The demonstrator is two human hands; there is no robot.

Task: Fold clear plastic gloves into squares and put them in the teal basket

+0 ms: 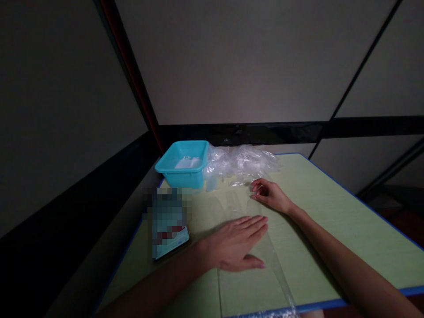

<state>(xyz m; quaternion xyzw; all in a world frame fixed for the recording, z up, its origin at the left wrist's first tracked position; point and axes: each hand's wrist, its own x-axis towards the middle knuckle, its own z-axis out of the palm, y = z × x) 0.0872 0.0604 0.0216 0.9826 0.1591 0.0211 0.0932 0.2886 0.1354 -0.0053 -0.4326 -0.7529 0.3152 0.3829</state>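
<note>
Head view: clear film [251,291] spread flat on the yellow-green desk [331,212], running from the near blue edge to mid-surface
Left hand [238,245]: palm down on the film, fingers straight and together, grasping nothing
Right hand [270,194]: thumb and fingertips closed in a pinch, apparently on the far right end of the film
Teal basin [183,179]: far left corner, with a white item [187,163] inside
Crumpled plastic [245,161]: heaped along the wall side, just beside the basin
Phone [172,243]: lying left of the left forearm
Risk, film: could wrinkle or tear if the right hand pulled hard while the left palm pressed; cause, thin material held at two places
Risk, near edge: film reaches the desk border and might slide off if the palm lifted
Risk, phone: a leftward sweep of the left forearm could nudge it
Hidden: film under the left palm; exact contact at the right fingertips
Cut off: film's near end, at the bottom border
Hard to make out: film outline, being transparent; phone screen, mostly pixelated; basin contents
</note>
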